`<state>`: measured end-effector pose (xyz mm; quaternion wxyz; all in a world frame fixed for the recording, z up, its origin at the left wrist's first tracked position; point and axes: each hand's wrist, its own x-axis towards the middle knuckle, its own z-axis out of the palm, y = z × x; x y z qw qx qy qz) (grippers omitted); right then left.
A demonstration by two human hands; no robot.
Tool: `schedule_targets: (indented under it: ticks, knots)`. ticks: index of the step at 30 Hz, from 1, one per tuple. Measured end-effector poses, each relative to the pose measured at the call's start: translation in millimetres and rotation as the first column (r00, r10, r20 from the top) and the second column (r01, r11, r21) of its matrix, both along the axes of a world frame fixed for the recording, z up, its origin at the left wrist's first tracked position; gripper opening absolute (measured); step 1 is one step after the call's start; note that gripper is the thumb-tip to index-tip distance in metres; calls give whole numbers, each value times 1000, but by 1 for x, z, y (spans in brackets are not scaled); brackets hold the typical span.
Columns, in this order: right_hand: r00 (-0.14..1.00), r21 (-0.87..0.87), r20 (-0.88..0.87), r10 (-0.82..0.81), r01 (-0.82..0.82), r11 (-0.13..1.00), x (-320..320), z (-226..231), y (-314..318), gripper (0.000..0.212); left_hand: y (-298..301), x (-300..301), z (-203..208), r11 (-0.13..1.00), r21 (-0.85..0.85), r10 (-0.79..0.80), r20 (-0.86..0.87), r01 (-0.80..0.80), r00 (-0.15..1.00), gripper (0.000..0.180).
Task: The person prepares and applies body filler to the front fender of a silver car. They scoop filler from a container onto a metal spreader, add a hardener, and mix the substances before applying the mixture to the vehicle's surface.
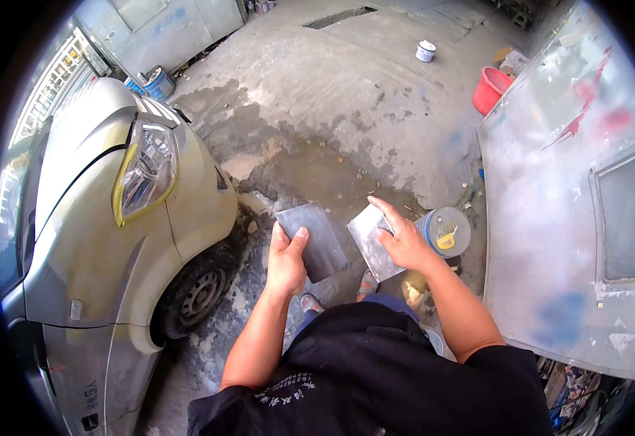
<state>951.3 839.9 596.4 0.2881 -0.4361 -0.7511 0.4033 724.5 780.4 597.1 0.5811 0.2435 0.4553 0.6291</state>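
Observation:
My left hand grips a dark grey rectangular plate by its left edge, thumb lying on its face. In my right hand is a pale silvery rectangular plate with smears on it. The thumb presses on that plate while the index finger stretches out past its upper edge. A narrow gap separates the two plates in front of my body. To my left is the front corner of a car, patchy yellowish and silver, with yellow tape edging its headlight.
Just right of my right hand stands a round bucket with a yellow piece on top. A paint-marked panel runs along the right. Farther off are a red bucket and a small white tub. Wet patches mark the concrete floor.

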Motion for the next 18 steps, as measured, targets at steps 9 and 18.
schedule_targets:
  ticks: [9,18]
  knots:
    - [978,-190,74,193,-176,966,-36,-10,-23,40,3,5,-10,997,14,-71,-41,72,997,23]
    - [988,-90,-111,-107,98,991,-20,3,26,33,-5,5,-6,981,-20,-194,-67,193,979,26]
